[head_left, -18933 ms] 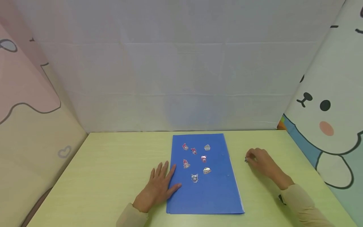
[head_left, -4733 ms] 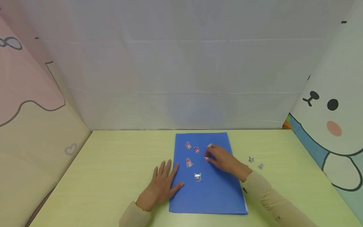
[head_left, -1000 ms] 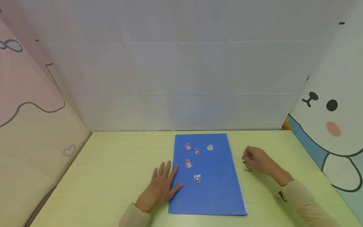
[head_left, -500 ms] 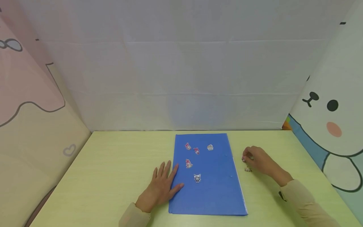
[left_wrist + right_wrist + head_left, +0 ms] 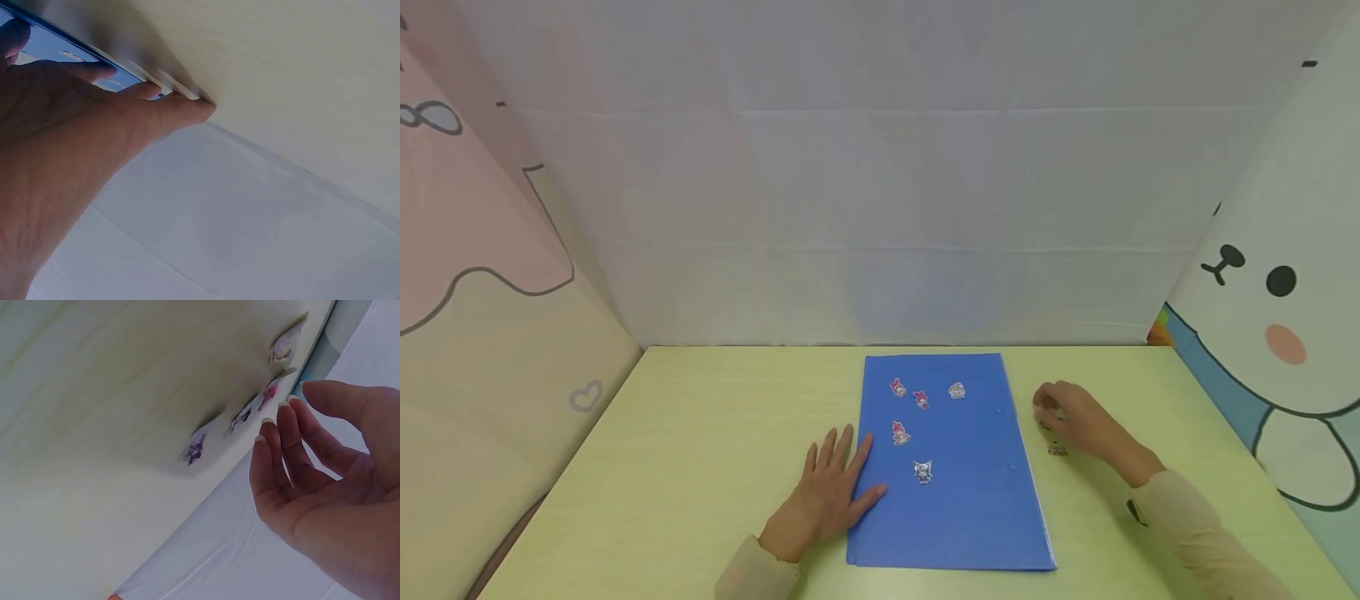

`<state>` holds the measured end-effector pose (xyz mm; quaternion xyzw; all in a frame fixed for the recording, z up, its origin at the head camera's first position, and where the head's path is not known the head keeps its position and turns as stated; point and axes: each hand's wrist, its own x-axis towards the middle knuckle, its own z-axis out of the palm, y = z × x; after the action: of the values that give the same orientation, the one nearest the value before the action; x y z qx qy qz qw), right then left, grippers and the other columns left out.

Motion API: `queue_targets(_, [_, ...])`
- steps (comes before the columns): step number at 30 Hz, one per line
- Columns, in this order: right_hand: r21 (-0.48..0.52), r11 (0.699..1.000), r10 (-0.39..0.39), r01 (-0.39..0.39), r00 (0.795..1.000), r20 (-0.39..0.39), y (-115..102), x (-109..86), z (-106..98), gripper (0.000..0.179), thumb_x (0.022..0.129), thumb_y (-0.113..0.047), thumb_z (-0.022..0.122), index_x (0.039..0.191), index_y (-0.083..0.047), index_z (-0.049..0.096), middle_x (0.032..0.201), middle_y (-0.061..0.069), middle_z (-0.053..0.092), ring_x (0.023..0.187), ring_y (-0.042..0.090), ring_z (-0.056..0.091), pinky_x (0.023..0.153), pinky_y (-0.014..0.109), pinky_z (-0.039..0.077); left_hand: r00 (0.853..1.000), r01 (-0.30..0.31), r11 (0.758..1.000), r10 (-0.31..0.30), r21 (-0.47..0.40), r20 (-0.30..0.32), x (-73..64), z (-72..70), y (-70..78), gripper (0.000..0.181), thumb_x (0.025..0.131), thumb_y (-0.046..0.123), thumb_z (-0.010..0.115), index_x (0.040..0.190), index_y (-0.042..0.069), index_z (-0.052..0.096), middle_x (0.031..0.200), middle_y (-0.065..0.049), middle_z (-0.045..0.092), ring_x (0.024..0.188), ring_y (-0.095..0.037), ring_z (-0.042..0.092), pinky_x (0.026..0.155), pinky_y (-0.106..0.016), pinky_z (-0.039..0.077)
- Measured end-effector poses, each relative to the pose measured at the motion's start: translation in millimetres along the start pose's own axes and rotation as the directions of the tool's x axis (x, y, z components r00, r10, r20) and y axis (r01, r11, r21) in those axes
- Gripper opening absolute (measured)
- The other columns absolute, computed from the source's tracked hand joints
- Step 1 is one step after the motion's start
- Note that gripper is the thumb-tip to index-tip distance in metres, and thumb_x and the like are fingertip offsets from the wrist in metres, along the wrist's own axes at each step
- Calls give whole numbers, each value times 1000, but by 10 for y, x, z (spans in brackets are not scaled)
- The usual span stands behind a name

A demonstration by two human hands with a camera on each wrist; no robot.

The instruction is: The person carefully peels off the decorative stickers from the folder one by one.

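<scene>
Blue board (image 5: 958, 521), long axis forward (stickered)

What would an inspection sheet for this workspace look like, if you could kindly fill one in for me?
Surface: pale yellow-green table, looks flat.
Job's things: blue board bearing five small stickers; four loose stickers on the table near the right hand.
Clutter: small dark piece by the right sleeve, too small to identify.
Hands: left hand spread, thumb and index fingertip on the board's left edge; right hand fingers loosely bent, nothing seen held.
Cables: nothing seen.
Surroundings: white backdrop behind, cartoon-printed left panel and right panel.
</scene>
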<state>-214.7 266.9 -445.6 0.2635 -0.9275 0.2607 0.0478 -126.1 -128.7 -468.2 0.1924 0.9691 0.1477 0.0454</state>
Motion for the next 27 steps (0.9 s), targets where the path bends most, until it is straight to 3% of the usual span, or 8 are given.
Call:
queue_targets(8, [-8,1000,16,-17,1000,-4,-84,109,-3,8,93,5,68,101,5,66,93,10,66,89,32,67,80,49,56,999,-23,1000,22,-16,-30,-1,18,-20,72,103,49,54,157,3,39,159,-29,32,147,-53,26,114,-71,22])
queue_targets(16, [-14,999,-40,39,998,-39,-149,205,19,10,91,6,70,100,6,65,91,10,66,86,32,67,79,49,56,1000,-6,1000,6,0,1,-9,-21,17,74,102,51,54,157,4,40,161,-28,32,148,-51,26,115,-70,23])
queue_targets(27, [6,1000,-19,19,999,-26,-271,371,53,11,91,5,70,101,7,65,91,11,66,89,33,67,82,50,57,1000,-2,1000,2,10,7,-8,-34,16,73,102,50,55,157,3,40,161,-28,32,148,-51,26,115,-69,23])
